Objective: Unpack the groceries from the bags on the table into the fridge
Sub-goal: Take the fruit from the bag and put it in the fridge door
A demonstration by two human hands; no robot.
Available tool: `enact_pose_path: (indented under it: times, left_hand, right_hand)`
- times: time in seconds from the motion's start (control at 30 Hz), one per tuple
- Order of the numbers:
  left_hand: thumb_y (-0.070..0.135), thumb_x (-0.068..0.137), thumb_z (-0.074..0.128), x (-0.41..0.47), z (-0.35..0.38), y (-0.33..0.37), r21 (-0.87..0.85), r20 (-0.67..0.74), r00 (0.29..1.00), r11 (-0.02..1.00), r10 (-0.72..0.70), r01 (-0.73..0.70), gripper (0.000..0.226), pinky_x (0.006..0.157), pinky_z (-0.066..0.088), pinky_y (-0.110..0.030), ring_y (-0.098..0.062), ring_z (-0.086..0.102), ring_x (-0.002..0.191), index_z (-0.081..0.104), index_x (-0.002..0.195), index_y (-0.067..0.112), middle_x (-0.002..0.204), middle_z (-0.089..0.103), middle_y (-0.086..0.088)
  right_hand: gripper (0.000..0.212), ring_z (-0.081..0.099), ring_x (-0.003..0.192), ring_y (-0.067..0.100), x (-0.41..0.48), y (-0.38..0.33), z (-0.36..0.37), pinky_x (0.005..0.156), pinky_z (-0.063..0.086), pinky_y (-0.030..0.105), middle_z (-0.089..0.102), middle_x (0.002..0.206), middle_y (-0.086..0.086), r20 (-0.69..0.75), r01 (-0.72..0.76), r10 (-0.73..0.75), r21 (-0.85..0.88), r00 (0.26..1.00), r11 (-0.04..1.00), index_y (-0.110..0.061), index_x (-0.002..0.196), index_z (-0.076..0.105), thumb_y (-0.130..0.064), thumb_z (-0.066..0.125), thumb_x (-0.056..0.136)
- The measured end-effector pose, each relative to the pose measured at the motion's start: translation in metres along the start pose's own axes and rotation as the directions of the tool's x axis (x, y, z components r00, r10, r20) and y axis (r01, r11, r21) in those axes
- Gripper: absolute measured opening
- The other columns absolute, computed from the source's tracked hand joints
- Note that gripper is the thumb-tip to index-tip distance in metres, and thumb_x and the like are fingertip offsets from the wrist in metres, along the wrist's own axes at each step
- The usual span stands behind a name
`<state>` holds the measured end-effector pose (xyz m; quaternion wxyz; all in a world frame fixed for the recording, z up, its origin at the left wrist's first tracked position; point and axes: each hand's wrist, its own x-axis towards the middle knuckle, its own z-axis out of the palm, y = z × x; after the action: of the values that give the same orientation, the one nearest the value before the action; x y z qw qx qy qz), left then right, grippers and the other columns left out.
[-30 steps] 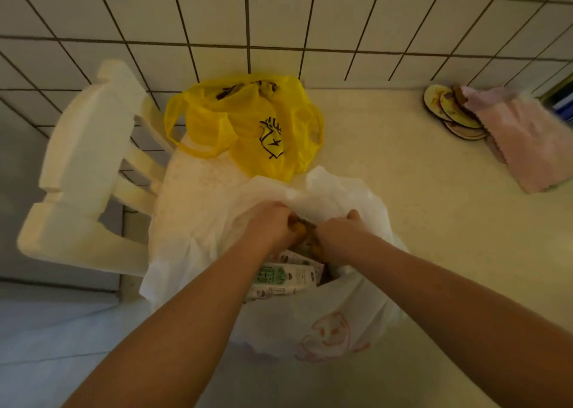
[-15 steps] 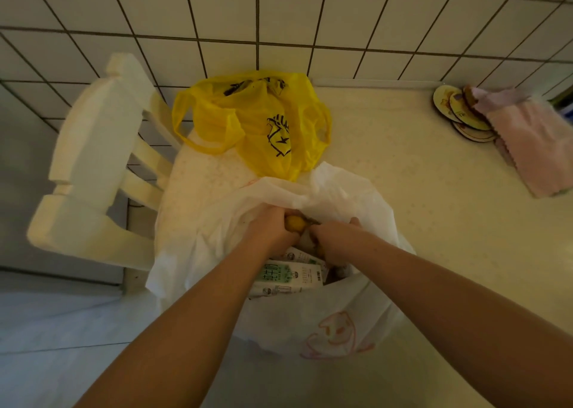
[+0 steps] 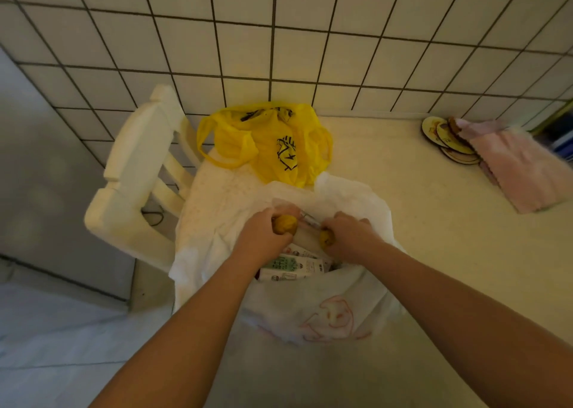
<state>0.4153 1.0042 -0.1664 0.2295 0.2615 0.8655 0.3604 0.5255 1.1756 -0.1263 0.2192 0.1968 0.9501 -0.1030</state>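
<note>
Seen from above, a white plastic bag (image 3: pixel 313 311) stood open on a pale counter (image 3: pixel 434 246). Both hands were inside its mouth. The left hand (image 3: pixel 263 234) had its fingers (image 3: pixel 279 236) curled round a yellow, roundish grocery item (image 3: pixel 286 224); the right hand (image 3: pixel 348 237) gripped a second yellow item (image 3: pixel 325 237) the same way. Green-and-white cartons (image 3: pixel 291 266) lay in the bag beneath them. A yellow bag (image 3: pixel 273 147) sat just behind, near the tiled wall (image 3: pixel 279 35).
</note>
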Motion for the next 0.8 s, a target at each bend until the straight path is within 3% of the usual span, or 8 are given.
enact_pose_path:
  times: [0.23,0.3,0.4,0.67,0.8]
  left_hand:
    - [0.037,0.082,0.077,-0.062,-0.020,0.005,-0.142,-0.155,0.986,0.987,0.058,-0.081,0.035,0.079,0.052,-0.034,-0.015,0.061,0.093,0.063,0.112,0.023,0.103,0.064,0.003]
    - [0.040,0.083,0.077,-0.084,-0.023,0.008,-0.194,-0.184,0.980,0.974,0.079,-0.115,0.037,0.079,0.053,-0.031,-0.012,0.061,0.094,0.063,0.114,0.025,0.105,0.065,0.005]
    - [0.028,0.084,0.078,-0.115,-0.028,0.014,-0.264,-0.228,0.969,0.952,0.092,-0.153,0.034,0.075,0.051,-0.020,-0.005,0.061,0.094,0.063,0.115,0.028,0.108,0.065,0.009]
    - [0.027,0.084,0.080,-0.206,-0.031,0.026,-0.407,-0.294,0.950,0.887,0.100,-0.220,0.034,0.073,0.050,-0.011,0.003,0.062,0.091,0.065,0.115,0.023,0.109,0.068,0.012]
    - [0.028,0.084,0.081,-0.260,-0.031,0.019,-0.419,-0.282,0.955,0.884,0.089,-0.206,0.036,0.074,0.055,-0.018,-0.003,0.065,0.088,0.066,0.116,0.024,0.112,0.068,0.009]
  right_hand:
    - [0.041,0.056,0.101,0.021,-0.070,-0.011,-0.004,0.094,0.041,0.040,0.052,0.113,-0.004,-0.339,0.086,0.018,0.289,0.941,0.953,-0.029,0.126,0.058,-0.037,0.065,0.087]
    - [0.042,0.055,0.097,0.020,-0.092,-0.018,-0.002,0.094,0.044,0.043,0.053,0.110,-0.005,-0.396,0.119,0.042,0.373,0.917,0.920,-0.029,0.124,0.060,-0.034,0.071,0.083]
    - [0.040,0.057,0.093,0.019,-0.124,-0.027,0.007,0.090,0.049,0.046,0.055,0.106,-0.007,-0.467,0.181,0.071,0.472,0.881,0.863,-0.032,0.118,0.062,-0.033,0.075,0.080]
    - [0.049,0.057,0.097,0.009,-0.215,-0.051,0.039,0.080,0.041,0.012,0.058,0.113,-0.006,-0.533,0.264,0.182,0.652,0.827,0.711,-0.030,0.123,0.062,-0.023,0.081,0.078]
    - [0.049,0.057,0.098,0.005,-0.260,-0.069,0.069,0.073,0.039,0.000,0.058,0.115,-0.008,-0.530,0.275,0.214,0.695,0.821,0.665,-0.030,0.123,0.062,-0.022,0.081,0.078]
